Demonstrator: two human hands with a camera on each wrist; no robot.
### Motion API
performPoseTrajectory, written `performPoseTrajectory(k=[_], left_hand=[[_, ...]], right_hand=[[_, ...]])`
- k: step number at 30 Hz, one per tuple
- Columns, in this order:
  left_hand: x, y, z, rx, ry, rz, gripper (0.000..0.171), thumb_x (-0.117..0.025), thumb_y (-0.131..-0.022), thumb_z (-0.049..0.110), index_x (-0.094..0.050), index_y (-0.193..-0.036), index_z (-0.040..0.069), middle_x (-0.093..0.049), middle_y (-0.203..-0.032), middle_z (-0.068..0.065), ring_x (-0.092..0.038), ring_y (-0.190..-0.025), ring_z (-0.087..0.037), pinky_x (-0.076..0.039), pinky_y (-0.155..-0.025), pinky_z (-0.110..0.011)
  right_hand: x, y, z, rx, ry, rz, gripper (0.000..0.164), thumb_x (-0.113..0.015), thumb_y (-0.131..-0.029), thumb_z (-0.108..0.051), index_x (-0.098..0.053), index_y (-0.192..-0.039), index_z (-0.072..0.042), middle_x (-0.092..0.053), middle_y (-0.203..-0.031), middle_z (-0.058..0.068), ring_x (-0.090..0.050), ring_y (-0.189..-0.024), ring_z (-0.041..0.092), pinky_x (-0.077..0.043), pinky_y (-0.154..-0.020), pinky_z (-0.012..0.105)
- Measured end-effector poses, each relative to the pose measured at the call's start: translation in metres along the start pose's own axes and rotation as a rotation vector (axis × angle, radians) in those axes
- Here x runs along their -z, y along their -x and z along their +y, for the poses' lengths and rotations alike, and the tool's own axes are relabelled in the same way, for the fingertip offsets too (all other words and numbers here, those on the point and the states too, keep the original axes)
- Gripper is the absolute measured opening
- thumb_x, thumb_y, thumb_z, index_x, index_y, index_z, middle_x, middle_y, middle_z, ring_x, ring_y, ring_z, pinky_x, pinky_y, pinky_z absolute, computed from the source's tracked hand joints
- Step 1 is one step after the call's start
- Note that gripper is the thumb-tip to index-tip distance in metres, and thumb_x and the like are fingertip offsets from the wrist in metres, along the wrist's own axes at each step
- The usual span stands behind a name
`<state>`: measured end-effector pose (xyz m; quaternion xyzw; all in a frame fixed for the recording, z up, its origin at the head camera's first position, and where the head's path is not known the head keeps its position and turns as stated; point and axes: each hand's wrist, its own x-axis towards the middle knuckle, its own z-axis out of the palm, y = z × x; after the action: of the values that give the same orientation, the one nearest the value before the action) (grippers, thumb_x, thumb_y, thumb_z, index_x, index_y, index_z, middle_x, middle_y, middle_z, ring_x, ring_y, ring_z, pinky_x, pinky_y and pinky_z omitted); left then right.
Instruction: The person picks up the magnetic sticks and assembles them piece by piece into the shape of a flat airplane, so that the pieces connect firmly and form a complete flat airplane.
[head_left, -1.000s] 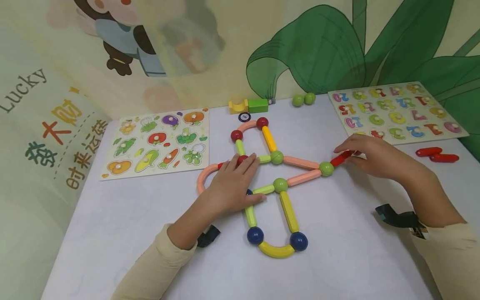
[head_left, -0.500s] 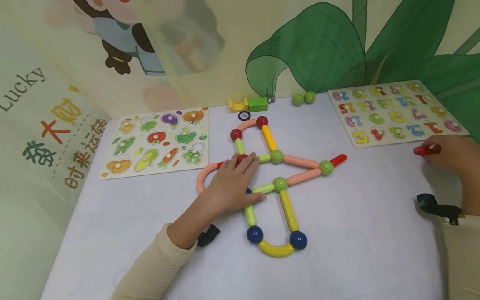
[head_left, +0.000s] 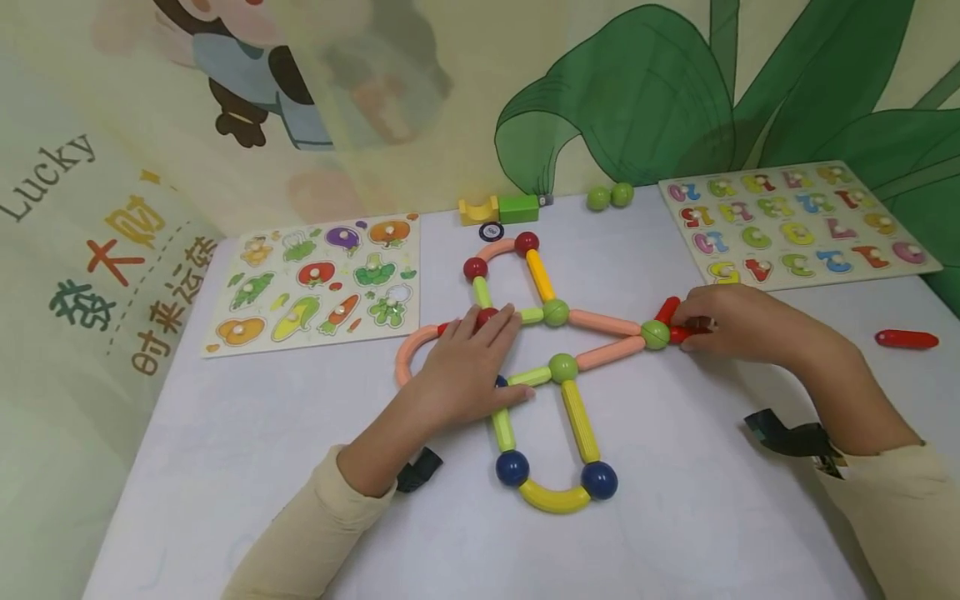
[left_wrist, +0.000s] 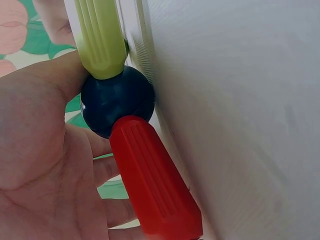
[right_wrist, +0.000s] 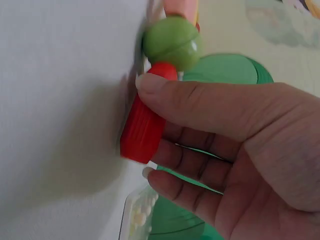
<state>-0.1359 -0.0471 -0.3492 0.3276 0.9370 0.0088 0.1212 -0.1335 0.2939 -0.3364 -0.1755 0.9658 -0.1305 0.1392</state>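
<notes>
A flat figure of magnetic rods and balls lies mid-table. My left hand point(head_left: 461, 367) rests on its middle with fingers straight, over a red ball point(head_left: 487, 317) and a partly hidden blue ball point(left_wrist: 117, 101). In the left wrist view a red rod point(left_wrist: 155, 180) and a light green rod point(left_wrist: 100, 37) meet that blue ball. At the figure's right tip, my right hand point(head_left: 738, 323) pinches a short red rod point(right_wrist: 143, 120) between thumb and fingers, its end against a green ball point(head_left: 656, 335). A second red rod point(head_left: 667, 310) sticks out of the same ball, pointing up and right.
One loose red rod point(head_left: 907, 339) lies at the right. A vegetable puzzle board point(head_left: 408, 321) is at the left, a number puzzle board point(head_left: 817, 282) at the back right. Two green balls point(head_left: 610, 197) and yellow and green blocks point(head_left: 517, 208) stand by the wall.
My right hand went right, picked up one of two loose red rods, and brought it back left to the green ball. The earlier red rod there now points more upward. My left hand stayed put.
</notes>
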Motion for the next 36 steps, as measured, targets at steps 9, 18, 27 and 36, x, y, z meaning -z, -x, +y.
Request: performPoseTrajectory(k=[9,18,27,36], left_hand=[[0.001,-0.001,0.002,0.000,-0.001,-0.009,0.095,-0.050,-0.075,0.068,-0.012,-0.146,0.018,-0.009,-0.150,-0.001,-0.010,-0.133,-0.036,-0.017,-0.104,-0.049],[0.001,0.000,0.001,0.006,-0.004,-0.008,0.095,-0.050,-0.075,0.068,-0.012,-0.146,0.018,-0.010,-0.150,-0.001,-0.009,-0.133,-0.036,-0.017,-0.104,-0.048],[0.000,-0.001,0.004,-0.010,-0.002,0.006,0.093,-0.049,-0.077,0.067,-0.013,-0.146,0.017,-0.010,-0.150,-0.001,-0.011,-0.133,-0.036,-0.017,-0.104,-0.047],[0.002,0.000,0.003,0.001,-0.008,0.002,0.094,-0.050,-0.076,0.067,-0.012,-0.146,0.018,-0.010,-0.150,-0.001,-0.011,-0.133,-0.035,-0.018,-0.104,-0.048]], right_hand=[[0.011,0.005,0.007,-0.034,-0.072,0.136,0.022,-0.073,-0.076,-0.015,-0.068,-0.097,-0.013,-0.062,-0.092,0.000,-0.053,-0.083,0.019,-0.049,-0.067,0.035],[0.056,-0.051,0.039,-0.037,-0.054,0.042,0.034,-0.061,-0.086,-0.013,-0.057,-0.117,-0.003,-0.055,-0.111,0.017,-0.051,-0.097,0.031,-0.049,-0.073,0.043],[0.075,-0.140,0.053,-0.108,-0.162,-0.095,0.056,-0.052,-0.090,-0.014,-0.029,-0.141,-0.007,-0.027,-0.140,0.023,-0.033,-0.118,0.045,-0.034,-0.091,0.056],[0.068,-0.149,0.036,-0.030,0.023,-0.036,0.031,-0.054,-0.086,-0.008,-0.059,-0.116,-0.004,-0.053,-0.113,0.019,-0.045,-0.096,0.032,-0.038,-0.082,0.046]])
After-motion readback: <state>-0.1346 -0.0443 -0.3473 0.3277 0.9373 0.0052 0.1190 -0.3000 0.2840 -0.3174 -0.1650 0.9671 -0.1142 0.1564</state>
